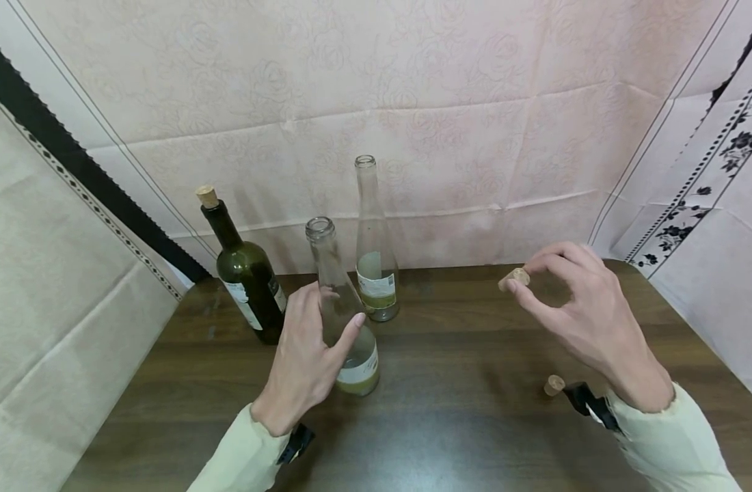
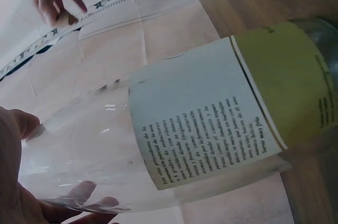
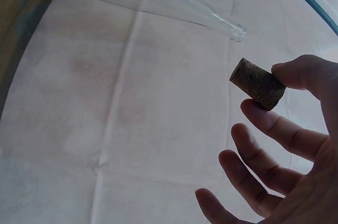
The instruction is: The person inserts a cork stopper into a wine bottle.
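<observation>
On the table [image 1: 474, 410]: dark wood, backed by pale pink floral cloth [image 1: 450, 102].
Left hand [image 1: 308, 359]: wrapped round the lower body of the near clear bottle [image 1: 342, 307], thumb on one side, fingers curled behind the glass; seen through the glass in the left wrist view [image 2: 79, 197].
Near clear bottle: upright on the table, long axis vertical, open mouth pointing straight up, no stopper in it; white and yellow-green label [image 2: 232, 113] low on the body.
Right hand [image 1: 582, 307]: raised above the table to the right of the bottles, well apart from them; thumb and forefinger pinching a cork [image 1: 514, 278], other fingers loosely spread and curved.
Cork: short cylinder [image 3: 257, 84], held in the air clear of the table; long axis roughly level in the head view, free end pointing left toward the bottles; not touching any bottle.
Second clear bottle [image 1: 372, 253]: upright just behind the near one, mouth open, label low.
Green bottle [image 1: 243, 270]: upright to the left, stopped with a cork [image 1: 207, 197] in its neck.
Loose cork [image 1: 554, 385]: lying on the table near the right wrist.
</observation>
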The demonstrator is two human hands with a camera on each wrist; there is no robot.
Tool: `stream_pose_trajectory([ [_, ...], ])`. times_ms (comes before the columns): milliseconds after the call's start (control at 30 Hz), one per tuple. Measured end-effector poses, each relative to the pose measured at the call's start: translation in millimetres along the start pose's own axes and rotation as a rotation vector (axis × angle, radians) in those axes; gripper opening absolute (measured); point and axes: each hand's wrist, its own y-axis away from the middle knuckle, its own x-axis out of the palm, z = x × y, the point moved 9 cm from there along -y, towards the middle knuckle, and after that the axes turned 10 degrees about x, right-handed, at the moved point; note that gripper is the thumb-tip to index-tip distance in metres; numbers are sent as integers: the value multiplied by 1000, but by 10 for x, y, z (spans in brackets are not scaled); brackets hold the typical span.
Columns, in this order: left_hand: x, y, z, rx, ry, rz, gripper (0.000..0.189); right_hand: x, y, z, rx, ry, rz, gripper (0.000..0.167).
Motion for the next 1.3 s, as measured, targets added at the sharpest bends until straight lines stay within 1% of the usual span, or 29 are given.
stream_pose_trajectory([
  [67,12,12,-44,12,9,0,51,-2,-23,52,-11,-15,-7,14],
  [267,72,55,-157,16,34,26,51,-1,-64,165,-36,-62,-18,13],
  [467,106,85,-278,49,53,18,47,-32,-110,275,-70,-103,-52,11],
  [700,174,102,-420,81,90,19,43,-67,-149,376,-51,-164,-38,13],
  [933,253,119,-552,102,117,43,43,-126,-150,530,-68,-273,-107,14],
  [1167,305,133,-685,135,127,48,44,-206,-139,692,-98,-353,-146,15],
  [1300,347,135,-758,149,132,70,47,-239,-134,787,-128,-408,-172,18],
])
